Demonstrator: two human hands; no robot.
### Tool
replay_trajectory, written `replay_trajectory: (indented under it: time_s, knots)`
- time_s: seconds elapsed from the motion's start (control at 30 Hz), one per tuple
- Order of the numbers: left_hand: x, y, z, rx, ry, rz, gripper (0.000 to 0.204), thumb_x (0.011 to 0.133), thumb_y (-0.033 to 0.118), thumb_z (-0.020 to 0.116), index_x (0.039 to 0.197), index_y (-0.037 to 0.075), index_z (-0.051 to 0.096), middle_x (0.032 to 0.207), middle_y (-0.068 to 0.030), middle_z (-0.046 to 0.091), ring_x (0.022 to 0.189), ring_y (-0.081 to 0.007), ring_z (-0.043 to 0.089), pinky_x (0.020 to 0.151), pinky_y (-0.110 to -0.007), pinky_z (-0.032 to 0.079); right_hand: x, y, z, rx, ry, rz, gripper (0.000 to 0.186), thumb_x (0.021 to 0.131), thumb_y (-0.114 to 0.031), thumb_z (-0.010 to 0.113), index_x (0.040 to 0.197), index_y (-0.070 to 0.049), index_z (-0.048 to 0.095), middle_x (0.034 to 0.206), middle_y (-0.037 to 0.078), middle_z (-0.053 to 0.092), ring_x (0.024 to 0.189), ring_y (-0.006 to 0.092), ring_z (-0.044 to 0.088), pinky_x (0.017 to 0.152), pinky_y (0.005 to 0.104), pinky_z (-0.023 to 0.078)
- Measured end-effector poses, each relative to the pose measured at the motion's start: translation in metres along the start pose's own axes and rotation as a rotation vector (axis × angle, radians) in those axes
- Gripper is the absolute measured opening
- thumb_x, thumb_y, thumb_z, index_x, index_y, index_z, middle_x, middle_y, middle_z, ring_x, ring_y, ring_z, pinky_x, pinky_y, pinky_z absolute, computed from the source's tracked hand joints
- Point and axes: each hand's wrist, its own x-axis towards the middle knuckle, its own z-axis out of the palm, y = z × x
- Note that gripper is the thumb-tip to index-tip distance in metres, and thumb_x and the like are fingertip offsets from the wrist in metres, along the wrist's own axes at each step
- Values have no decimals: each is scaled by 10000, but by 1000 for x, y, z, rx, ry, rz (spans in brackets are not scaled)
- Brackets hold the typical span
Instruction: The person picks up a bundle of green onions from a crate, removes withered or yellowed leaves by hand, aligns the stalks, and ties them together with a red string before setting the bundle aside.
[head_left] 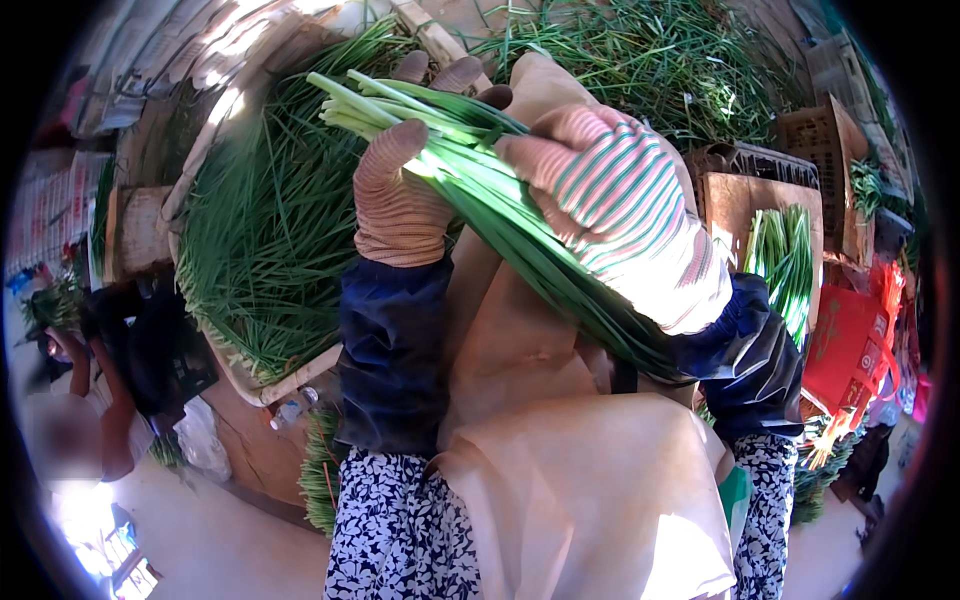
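A bunch of garlic chives [480,180], pale at its cut ends and dark green along the leaves, slants across my lap from upper left to lower right. My left hand [405,185], in a striped knit glove, cradles the pale end, its thumb on the near side and its fingertips showing beyond the stalks. Wrapped over the middle of the bunch is my right hand [615,185], in a pink, white and green striped glove. The leaf tips run beneath my right forearm, where they are partly hidden. Beige sheeting [590,470] covers my lap below.
To the left stands a wide pale-rimmed basket [245,385] heaped with loose greens. More greens [650,70] lie at the far side. At right, a tidy bundle [785,260] lies by a cardboard box [727,205], near a red bag [850,345]. Another person [110,390] is at far left.
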Motion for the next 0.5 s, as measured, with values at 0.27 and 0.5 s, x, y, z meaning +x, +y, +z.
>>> replay_trajectory:
  time_s: [0.27, 0.5]
  knots:
    - [-4, -9, -9, -63, 120, 103, 795, 809, 631, 666, 1281, 19, 476, 1268, -259, 554, 1105, -442, 580, 976, -568, 492, -9, -21, 21, -331, 69, -102, 224, 744, -169, 622, 956, -97, 626, 758, 41, 519, 682, 216, 577, 543, 349, 458]
    - [-5, 0, -5, -15, 150, 53, 580, 794, 181, 674, 1293, 87, 394, 1163, -216, 584, 1045, -410, 608, 928, -537, 522, -2, -25, 7, 118, -55, 47, 271, 775, 1, 649, 1036, -60, 680, 840, 95, 627, 755, 275, 637, 629, 379, 507]
